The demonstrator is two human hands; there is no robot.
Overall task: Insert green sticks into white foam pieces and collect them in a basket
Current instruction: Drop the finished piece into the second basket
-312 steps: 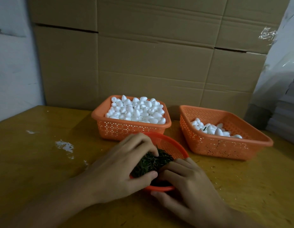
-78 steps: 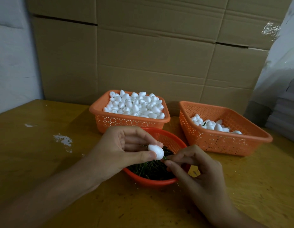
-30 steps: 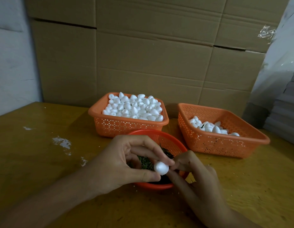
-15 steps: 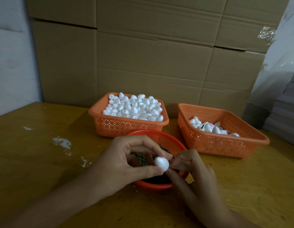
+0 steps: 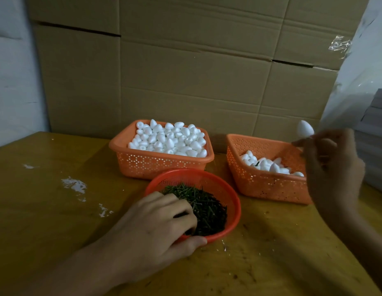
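The right hand point(image 5: 333, 167) is pinching one white foam piece point(image 5: 305, 129), holding it over the right basket point(image 5: 264, 184) by the table's point(image 5: 46, 210) back edge. Only a few pieces are lying inside. The left hand point(image 5: 151, 227) is gripping the round basket point(image 5: 207, 178), fingers curling into the green sticks point(image 5: 207, 206). The back basket point(image 5: 160, 165) is looking heaped, so I think lots are waiting.
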